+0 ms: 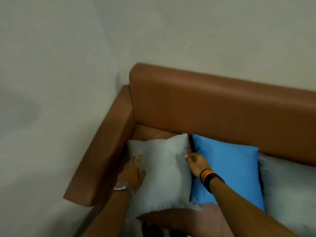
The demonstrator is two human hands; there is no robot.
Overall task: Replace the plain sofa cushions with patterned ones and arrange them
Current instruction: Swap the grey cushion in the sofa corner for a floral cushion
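Fingers (138,159) left hand (132,171) flat on grey cushion (164,171); right hand (196,164) grips edge.

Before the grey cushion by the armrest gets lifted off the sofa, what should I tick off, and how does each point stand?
1. Left hand on the grey cushion: ok, fingers flat on its left side.
2. Right hand holding its right edge: ok, fingers curled there.
3. Nothing lying on it: ok; it overlaps the left edge of the blue cushion.
4. Patterned replacement at hand: cannot tell, none in view.
5. Other plain cushions cleared: not ok, blue cushion and second grey cushion lie on the sofa.
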